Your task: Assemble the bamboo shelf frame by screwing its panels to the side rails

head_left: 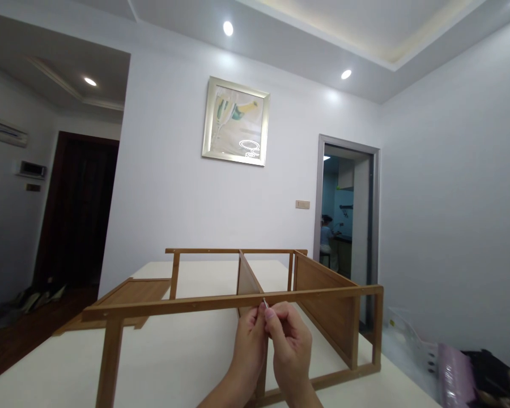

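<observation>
A brown wooden shelf frame (182, 306) lies on its side on a white tabletop, with panels set across it. My left hand (249, 337) is closed at the middle panel, just below the near long rail, its fingertips bunched against the wood. Close beside it, my right hand (289, 334) pinches a small, thin silver metal piece (266, 304) between thumb and finger. The piece points up at the rail where the middle panel meets it. Its lower end is hidden by my fingers, and whether it is a screw or a tool I cannot tell.
A separate wooden panel (136, 294) lies on the white table (170, 362) at the left. Plastic wrapping and a purplish package (454, 374) sit at the lower right. Through the doorway a person (326, 235) is in another room.
</observation>
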Demonstrator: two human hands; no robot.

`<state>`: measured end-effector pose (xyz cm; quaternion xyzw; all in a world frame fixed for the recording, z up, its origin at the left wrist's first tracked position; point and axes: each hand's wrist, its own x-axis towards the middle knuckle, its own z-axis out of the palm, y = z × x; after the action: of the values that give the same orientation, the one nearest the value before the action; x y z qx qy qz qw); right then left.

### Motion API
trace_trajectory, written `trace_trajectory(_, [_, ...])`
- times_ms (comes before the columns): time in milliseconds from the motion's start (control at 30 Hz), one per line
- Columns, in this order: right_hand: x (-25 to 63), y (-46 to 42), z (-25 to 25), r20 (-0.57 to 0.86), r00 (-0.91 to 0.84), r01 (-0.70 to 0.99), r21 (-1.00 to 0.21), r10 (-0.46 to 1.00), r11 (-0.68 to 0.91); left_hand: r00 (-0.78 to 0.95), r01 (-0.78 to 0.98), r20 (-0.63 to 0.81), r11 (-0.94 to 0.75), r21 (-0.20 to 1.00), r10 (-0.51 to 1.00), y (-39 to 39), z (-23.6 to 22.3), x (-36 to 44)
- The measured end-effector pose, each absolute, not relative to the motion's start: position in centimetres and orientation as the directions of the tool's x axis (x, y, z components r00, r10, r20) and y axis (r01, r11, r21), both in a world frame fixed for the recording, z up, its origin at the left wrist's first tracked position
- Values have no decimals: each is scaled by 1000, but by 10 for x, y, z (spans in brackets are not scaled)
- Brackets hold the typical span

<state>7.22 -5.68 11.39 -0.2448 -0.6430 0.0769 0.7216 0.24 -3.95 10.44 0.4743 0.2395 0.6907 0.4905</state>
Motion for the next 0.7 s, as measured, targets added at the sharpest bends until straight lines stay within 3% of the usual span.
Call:
trace_trajectory(133, [75, -52, 107, 882, 171, 138, -462, 439, 876, -46, -460, 441, -411, 787, 896, -39, 104, 2])
trace_trajectory(367, [85, -55, 112, 979, 5, 209, -198, 201, 958, -44, -469, 432, -400, 787, 901, -41, 106, 2])
trace_trajectory(700, [94, -53, 113, 982, -74, 258, -149, 173, 955, -48, -470, 398, -372, 800, 916, -43, 107, 2])
